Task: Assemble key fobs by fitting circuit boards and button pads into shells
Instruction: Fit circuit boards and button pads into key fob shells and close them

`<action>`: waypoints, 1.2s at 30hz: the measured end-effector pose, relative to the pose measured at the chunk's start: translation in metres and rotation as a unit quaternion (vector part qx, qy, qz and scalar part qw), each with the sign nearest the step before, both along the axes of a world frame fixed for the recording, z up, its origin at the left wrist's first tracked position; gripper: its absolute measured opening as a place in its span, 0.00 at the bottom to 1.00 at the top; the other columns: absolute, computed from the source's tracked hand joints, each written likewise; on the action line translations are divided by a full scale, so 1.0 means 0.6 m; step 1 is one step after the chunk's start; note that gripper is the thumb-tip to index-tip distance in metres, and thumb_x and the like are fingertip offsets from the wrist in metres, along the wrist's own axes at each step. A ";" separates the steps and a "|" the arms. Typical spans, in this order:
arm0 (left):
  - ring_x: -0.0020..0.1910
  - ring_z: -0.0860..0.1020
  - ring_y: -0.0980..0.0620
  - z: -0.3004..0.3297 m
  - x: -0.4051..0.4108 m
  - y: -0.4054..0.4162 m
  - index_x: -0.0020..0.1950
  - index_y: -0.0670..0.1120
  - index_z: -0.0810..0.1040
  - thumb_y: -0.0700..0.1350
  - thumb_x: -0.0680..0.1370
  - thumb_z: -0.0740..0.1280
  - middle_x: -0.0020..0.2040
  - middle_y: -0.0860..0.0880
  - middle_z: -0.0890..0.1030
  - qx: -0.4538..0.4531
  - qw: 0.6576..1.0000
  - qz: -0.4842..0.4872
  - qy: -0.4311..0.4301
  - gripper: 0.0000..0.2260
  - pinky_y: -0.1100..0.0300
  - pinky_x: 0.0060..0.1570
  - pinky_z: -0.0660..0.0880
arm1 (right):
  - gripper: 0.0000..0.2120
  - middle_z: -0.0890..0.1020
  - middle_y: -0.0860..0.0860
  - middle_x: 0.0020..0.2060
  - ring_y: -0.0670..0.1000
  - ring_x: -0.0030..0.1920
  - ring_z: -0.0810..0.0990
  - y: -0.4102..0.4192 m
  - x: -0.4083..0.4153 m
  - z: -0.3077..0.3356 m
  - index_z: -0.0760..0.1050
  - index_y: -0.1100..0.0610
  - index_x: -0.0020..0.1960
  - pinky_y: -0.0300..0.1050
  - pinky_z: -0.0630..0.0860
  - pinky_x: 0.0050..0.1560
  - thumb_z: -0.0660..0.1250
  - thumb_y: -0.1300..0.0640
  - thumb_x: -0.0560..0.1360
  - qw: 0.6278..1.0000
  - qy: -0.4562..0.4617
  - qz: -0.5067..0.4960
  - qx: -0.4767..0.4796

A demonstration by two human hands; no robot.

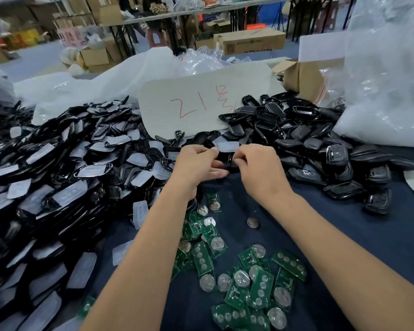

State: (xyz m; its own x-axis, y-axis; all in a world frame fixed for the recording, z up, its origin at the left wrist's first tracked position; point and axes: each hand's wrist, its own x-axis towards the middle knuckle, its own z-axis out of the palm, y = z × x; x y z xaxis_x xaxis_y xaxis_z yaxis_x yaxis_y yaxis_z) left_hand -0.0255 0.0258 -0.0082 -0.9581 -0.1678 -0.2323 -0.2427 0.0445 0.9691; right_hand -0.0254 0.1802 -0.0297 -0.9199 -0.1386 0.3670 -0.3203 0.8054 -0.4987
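A black shell [227,158] is held between both hands just above the middle of the surface [359,235], which is covered in dark blue cloth. A translucent white pad [228,146] sits at the shell's top edge, between the two hands. The left hand [196,161] has its fingers curled round the shell's left end, thumb on top near the pad. The right hand [258,168] grips the right end, fingers bent over it. Both bare forearms reach in from the bottom of the view.

Below the hands, green boards [261,283] lie scattered flat on the cloth, many with round silver coin cells on them. One loose cell [253,222] lies apart, just below the right wrist.

To the left, a large heap [58,187] of black shells with white pads spreads across the surface. To the right, behind and beside the right hand, lies a pile [320,144] of plain black shells. Behind the hands, a pale card [201,101] with red writing leans on the piles. Clear plastic bags [387,80] stand at the far right, cardboard boxes [249,41] and shelving in the blurred background.
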 end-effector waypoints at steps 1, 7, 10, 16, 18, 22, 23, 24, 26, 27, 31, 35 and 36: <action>0.33 0.86 0.46 -0.001 0.000 0.000 0.51 0.40 0.79 0.44 0.83 0.68 0.44 0.40 0.83 -0.014 1.000 -0.011 -0.003 0.07 0.58 0.40 0.85 | 0.04 0.84 0.53 0.47 0.56 0.50 0.81 0.004 0.002 -0.003 0.82 0.57 0.51 0.52 0.77 0.52 0.70 0.58 0.80 0.999 -0.005 0.003 -0.033; 0.31 0.85 0.45 -0.005 0.006 0.005 0.52 0.40 0.79 0.42 0.83 0.67 0.43 0.40 0.83 -0.051 0.998 -0.020 0.013 0.06 0.59 0.34 0.82 | 0.16 0.77 0.55 0.60 0.57 0.62 0.73 0.003 -0.001 -0.015 0.80 0.55 0.63 0.48 0.71 0.62 0.73 0.49 0.78 0.996 -0.037 0.014 0.084; 0.34 0.86 0.44 -0.003 0.009 0.002 0.53 0.40 0.80 0.43 0.83 0.68 0.45 0.39 0.83 -0.057 0.997 -0.042 0.014 0.07 0.57 0.37 0.83 | 0.05 0.82 0.49 0.49 0.49 0.53 0.79 0.011 0.006 -0.015 0.84 0.55 0.52 0.38 0.69 0.52 0.74 0.58 0.77 0.999 -0.021 0.040 -0.016; 0.32 0.80 0.52 0.005 0.014 -0.013 0.56 0.41 0.83 0.41 0.79 0.75 0.44 0.41 0.81 -0.050 0.992 -0.111 0.023 0.08 0.60 0.36 0.82 | 0.08 0.86 0.50 0.43 0.54 0.43 0.85 0.040 0.035 -0.018 0.79 0.52 0.48 0.53 0.82 0.49 0.76 0.61 0.76 0.940 -0.131 0.155 -0.275; 0.33 0.80 0.50 0.010 0.017 -0.016 0.50 0.40 0.84 0.40 0.78 0.75 0.42 0.40 0.83 -0.047 0.992 -0.108 0.036 0.03 0.62 0.34 0.81 | 0.13 0.85 0.50 0.44 0.52 0.40 0.84 0.039 0.040 -0.020 0.73 0.52 0.49 0.51 0.83 0.45 0.78 0.58 0.75 0.934 -0.115 0.126 -0.313; 0.25 0.78 0.54 0.009 0.009 -0.023 0.43 0.43 0.83 0.41 0.79 0.74 0.32 0.47 0.83 -0.089 0.994 0.007 0.065 0.05 0.64 0.25 0.74 | 0.14 0.79 0.43 0.43 0.45 0.42 0.77 0.035 0.055 -0.014 0.77 0.47 0.47 0.43 0.74 0.44 0.81 0.45 0.70 0.978 -0.018 0.164 -0.131; 0.24 0.78 0.54 0.008 0.007 -0.025 0.42 0.44 0.82 0.41 0.79 0.73 0.30 0.49 0.82 -0.105 0.991 0.031 0.075 0.06 0.63 0.25 0.73 | 0.15 0.78 0.42 0.47 0.45 0.46 0.76 0.032 0.059 -0.012 0.80 0.46 0.51 0.45 0.75 0.48 0.80 0.43 0.70 0.974 -0.028 0.209 -0.081; 0.24 0.79 0.54 0.006 0.004 -0.028 0.42 0.45 0.82 0.42 0.79 0.73 0.29 0.50 0.82 -0.114 0.989 0.049 0.086 0.07 0.63 0.26 0.74 | 0.18 0.77 0.42 0.52 0.45 0.52 0.74 0.027 0.061 -0.011 0.81 0.44 0.57 0.47 0.75 0.52 0.79 0.41 0.70 0.969 -0.036 0.242 -0.025; 0.25 0.80 0.52 0.004 0.002 -0.032 0.41 0.45 0.81 0.42 0.80 0.73 0.30 0.49 0.82 -0.112 0.985 0.077 0.104 0.07 0.61 0.27 0.76 | 0.24 0.76 0.42 0.61 0.46 0.59 0.69 0.019 0.064 -0.014 0.80 0.41 0.67 0.49 0.75 0.57 0.76 0.39 0.73 0.959 -0.035 0.273 0.061; 0.25 0.80 0.51 0.002 0.001 -0.033 0.42 0.44 0.81 0.42 0.80 0.72 0.31 0.47 0.82 -0.110 0.984 0.088 0.110 0.07 0.61 0.28 0.76 | 0.23 0.76 0.42 0.63 0.47 0.61 0.69 0.016 0.065 -0.014 0.80 0.42 0.68 0.49 0.75 0.58 0.74 0.40 0.75 0.957 -0.029 0.280 0.074; 0.28 0.83 0.50 -0.001 0.002 -0.030 0.44 0.43 0.81 0.40 0.80 0.72 0.34 0.47 0.83 -0.099 0.984 0.096 0.110 0.05 0.59 0.31 0.79 | 0.13 0.82 0.45 0.60 0.51 0.57 0.73 0.007 0.069 -0.011 0.84 0.51 0.63 0.50 0.74 0.57 0.71 0.48 0.80 0.952 0.008 0.295 0.082; 0.29 0.83 0.51 0.004 0.009 -0.020 0.45 0.43 0.82 0.37 0.79 0.71 0.33 0.51 0.84 -0.072 0.990 0.063 0.102 0.04 0.56 0.36 0.77 | 0.08 0.85 0.48 0.44 0.52 0.46 0.79 -0.001 0.073 -0.015 0.83 0.56 0.55 0.51 0.76 0.51 0.66 0.54 0.84 0.976 0.024 0.213 -0.029; 0.29 0.83 0.51 0.006 0.011 -0.018 0.45 0.42 0.82 0.36 0.79 0.71 0.34 0.50 0.84 -0.063 0.992 0.053 0.094 0.04 0.57 0.37 0.75 | 0.07 0.84 0.46 0.39 0.49 0.40 0.80 0.002 0.072 -0.017 0.82 0.56 0.52 0.50 0.77 0.46 0.66 0.56 0.84 0.980 0.018 0.173 -0.101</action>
